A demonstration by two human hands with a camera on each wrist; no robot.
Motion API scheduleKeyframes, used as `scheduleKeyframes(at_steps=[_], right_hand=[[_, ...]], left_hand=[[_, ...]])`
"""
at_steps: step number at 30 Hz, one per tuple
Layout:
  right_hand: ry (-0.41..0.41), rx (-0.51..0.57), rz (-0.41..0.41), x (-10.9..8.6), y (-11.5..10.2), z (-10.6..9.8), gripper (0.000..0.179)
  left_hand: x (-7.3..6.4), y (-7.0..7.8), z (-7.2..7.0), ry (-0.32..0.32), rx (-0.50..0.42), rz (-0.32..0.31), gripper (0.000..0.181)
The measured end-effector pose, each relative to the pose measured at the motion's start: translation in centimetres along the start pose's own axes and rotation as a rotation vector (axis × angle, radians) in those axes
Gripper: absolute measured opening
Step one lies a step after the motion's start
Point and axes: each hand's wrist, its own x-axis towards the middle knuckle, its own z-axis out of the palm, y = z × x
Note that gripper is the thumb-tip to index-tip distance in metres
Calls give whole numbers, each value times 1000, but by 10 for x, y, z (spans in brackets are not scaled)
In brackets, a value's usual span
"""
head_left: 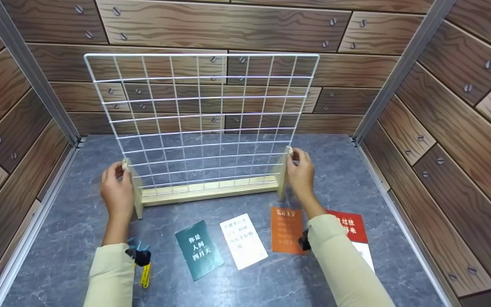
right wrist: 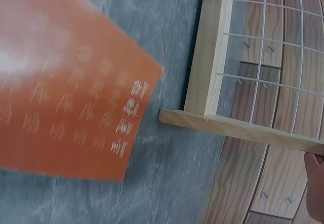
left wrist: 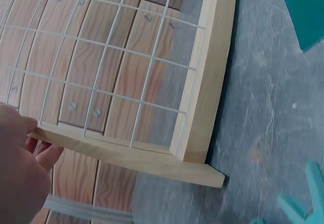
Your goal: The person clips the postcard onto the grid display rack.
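Note:
A white wire grid panel [head_left: 203,102] stands upright in a pale wooden base [head_left: 211,190] with a side post at each end. My left hand [head_left: 117,189] pinches the top of the left wooden post [head_left: 134,187] between thumb and fingers. At the other end, my right hand [head_left: 301,172] grips the top of the right post [head_left: 282,175] the same way. The left wrist view shows the fingers [left wrist: 49,155] on the post's upper end. Only some fingertips of the right hand [right wrist: 315,171] enter the right wrist view, at the post's edge.
Before the base lie a green card [head_left: 200,250], a white card [head_left: 244,241] and an orange card [head_left: 287,230]. A red card [head_left: 352,226] is partly under the right sleeve. Near the left wrist are a yellow item [head_left: 145,276] and teal pieces [left wrist: 304,198]. Wood-patterned walls [head_left: 450,170] surround the floor.

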Motion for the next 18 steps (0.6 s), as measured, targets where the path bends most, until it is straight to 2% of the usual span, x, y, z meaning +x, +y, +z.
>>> scheduleKeyframes(at_steps=[5,13,18], right_hand=[[18,-8,23,2,3,-13,21],[34,-39,51,6,12,-29,20],[36,-63,65,7,16,-39,22]], left_hand=[[2,5,14,-15,-41,17,24],[1,12,32,-57,-49,13,25],[1,16,40,-71,-36,56,23]])
